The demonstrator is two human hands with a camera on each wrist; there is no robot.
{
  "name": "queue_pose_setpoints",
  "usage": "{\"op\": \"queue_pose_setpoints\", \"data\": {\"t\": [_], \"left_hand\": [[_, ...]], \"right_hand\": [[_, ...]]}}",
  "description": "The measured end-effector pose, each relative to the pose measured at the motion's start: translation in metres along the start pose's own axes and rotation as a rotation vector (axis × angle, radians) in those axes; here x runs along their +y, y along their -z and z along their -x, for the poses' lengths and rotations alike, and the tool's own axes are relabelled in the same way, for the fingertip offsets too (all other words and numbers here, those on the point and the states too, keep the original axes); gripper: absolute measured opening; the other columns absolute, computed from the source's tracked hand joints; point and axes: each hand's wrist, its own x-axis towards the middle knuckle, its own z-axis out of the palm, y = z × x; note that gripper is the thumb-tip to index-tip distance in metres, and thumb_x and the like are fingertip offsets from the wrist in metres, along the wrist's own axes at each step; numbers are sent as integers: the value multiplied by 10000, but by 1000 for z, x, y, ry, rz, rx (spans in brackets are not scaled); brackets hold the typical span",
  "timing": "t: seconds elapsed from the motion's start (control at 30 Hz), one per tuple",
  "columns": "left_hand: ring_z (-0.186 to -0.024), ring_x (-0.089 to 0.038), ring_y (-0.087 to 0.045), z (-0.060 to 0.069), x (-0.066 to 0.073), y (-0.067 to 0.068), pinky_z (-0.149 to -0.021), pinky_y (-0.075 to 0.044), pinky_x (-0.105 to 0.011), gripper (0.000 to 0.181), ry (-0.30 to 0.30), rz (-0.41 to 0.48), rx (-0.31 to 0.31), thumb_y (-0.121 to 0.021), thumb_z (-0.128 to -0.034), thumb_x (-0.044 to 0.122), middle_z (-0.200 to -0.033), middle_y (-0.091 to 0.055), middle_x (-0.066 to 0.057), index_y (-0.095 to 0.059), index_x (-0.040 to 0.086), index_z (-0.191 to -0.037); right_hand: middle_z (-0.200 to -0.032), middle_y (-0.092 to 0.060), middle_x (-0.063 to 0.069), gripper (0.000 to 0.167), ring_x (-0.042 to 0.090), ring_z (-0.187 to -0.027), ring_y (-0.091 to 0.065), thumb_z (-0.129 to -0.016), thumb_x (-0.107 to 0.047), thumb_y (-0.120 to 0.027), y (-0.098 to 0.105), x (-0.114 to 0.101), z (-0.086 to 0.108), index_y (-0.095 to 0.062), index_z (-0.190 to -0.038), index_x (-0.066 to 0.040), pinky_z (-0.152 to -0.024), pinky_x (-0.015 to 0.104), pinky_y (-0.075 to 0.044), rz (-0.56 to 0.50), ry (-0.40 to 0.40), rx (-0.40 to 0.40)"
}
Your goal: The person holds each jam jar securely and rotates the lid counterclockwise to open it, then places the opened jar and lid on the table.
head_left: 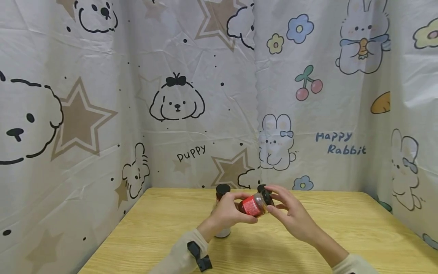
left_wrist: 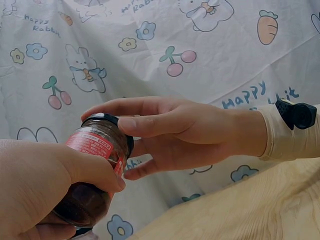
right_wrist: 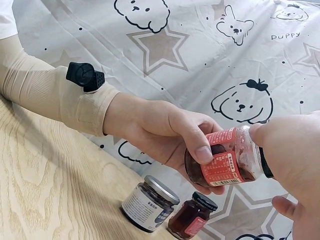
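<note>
A glass jar (head_left: 251,206) with a red label and dark contents is held tilted above the table. My left hand (head_left: 227,211) grips its body, thumb on one side and fingers round the other. At the jar's upper end, my right hand (head_left: 292,215) has its thumb and fingers about the black lid (head_left: 267,198), which sits on the mouth. Below, in the right wrist view, stand a white-labelled jar (right_wrist: 147,206) with a silver lid and a smaller dark-red jar (right_wrist: 189,220) with a black lid. My left hand partly hides the standing jars in the head view.
The wooden table (head_left: 164,220) meets a printed curtain (head_left: 191,133) at its back edge, and curtains hang on both sides. Another black lid (head_left: 262,187) shows behind the held jar. Dark devices (head_left: 199,257) are strapped on both wrists.
</note>
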Motion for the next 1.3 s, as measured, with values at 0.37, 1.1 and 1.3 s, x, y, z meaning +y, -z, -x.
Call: {"op": "queue_pose_setpoints", "data": {"t": [0.37,1.1,1.3], "left_hand": [[-802,-188,-729,-2,2,0,-718,-597,-321,560,-2,24,-12,-927,-722,37,-1102,-693,3,-716,96,-1237],[-811,-178,-729,1,0,1,-717,-602,-321,553,-13,33,-5,-922,-716,19,-1091,-692,2,-708,74,-1223],[-807,-188,-727,1,-1,1,-720,-600,-322,530,-10,46,-15,-923,-724,8,-1108,-690,6,-722,92,-1207]], "right_hand": [[-1501,-504,135,475,397,-1243,-593,-1019,-77,-660,4,-4,0,-544,-1477,-117,-935,515,-542,21,-2,-25],[-1515,-475,154,497,426,-1280,-535,-987,-24,-670,2,-3,2,-533,-1453,-128,-911,666,-487,0,-14,-43],[-1484,-510,100,395,414,-1289,-554,-1037,-120,-641,1,-3,1,-553,-1422,-110,-926,615,-512,-3,-33,-35]]}}
